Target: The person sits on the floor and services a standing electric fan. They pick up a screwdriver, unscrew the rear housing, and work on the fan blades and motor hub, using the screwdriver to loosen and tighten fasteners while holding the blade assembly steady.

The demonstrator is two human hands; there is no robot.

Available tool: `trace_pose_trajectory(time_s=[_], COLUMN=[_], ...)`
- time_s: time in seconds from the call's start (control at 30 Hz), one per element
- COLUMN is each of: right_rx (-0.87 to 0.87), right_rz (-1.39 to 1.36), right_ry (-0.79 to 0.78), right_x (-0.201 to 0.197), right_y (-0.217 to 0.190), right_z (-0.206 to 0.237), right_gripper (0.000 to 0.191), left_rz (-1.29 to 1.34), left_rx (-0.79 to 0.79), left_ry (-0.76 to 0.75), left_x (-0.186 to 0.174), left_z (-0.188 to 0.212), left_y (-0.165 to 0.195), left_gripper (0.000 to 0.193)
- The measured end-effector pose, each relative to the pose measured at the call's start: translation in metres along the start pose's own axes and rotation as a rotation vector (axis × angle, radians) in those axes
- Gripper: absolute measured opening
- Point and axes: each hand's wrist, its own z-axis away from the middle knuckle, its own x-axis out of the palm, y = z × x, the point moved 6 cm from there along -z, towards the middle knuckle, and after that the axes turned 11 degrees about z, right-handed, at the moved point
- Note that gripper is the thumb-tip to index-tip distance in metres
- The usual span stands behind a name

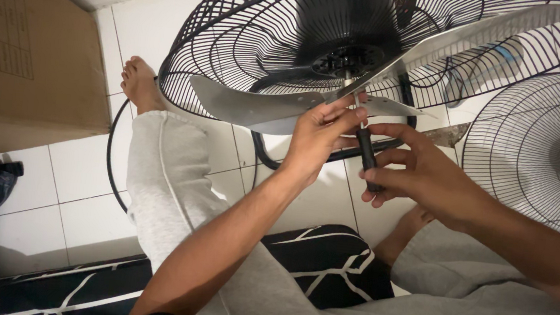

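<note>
1. My right hand [422,174] grips a black screwdriver [366,155], its tip up at the fan hub [347,61].
2. My left hand [319,137] pinches the grey blade [258,104] at its root, fingertips [356,110] touching the shaft.
3. A loose grille [540,152] lies on the tiles to the right.

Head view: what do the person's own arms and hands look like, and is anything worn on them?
Both forearms are bare: no sleeves, gloves, watch or rings visible on the left hand or the right hand. Light grey trousers cover the legs.
</note>
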Motion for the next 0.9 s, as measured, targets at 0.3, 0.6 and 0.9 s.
trace_pose_trajectory(time_s=[0.3,0.6,0.9], right_rx=[-0.01,-0.043,-0.109], right_rz=[-0.011,-0.046,-0.135], right_ry=[0.004,-0.014,-0.067], right_x=[0.0,-0.001,0.0], right_y=[0.005,0.004,0.004], right_z=[-0.003,-0.005,-0.007], right_gripper=[0.067,0.07,0.07], left_rz=[-0.047,-0.003,-0.045], left_rx=[0.026,-0.007,-0.02], left_ry=[0.033,0.029,0.057], left_x=[-0.002,-0.005,-0.003], left_z=[0.003,0.003,0.004], left_y=[0.001,0.002,0.008], left_gripper=[0.04,0.038,0.038])
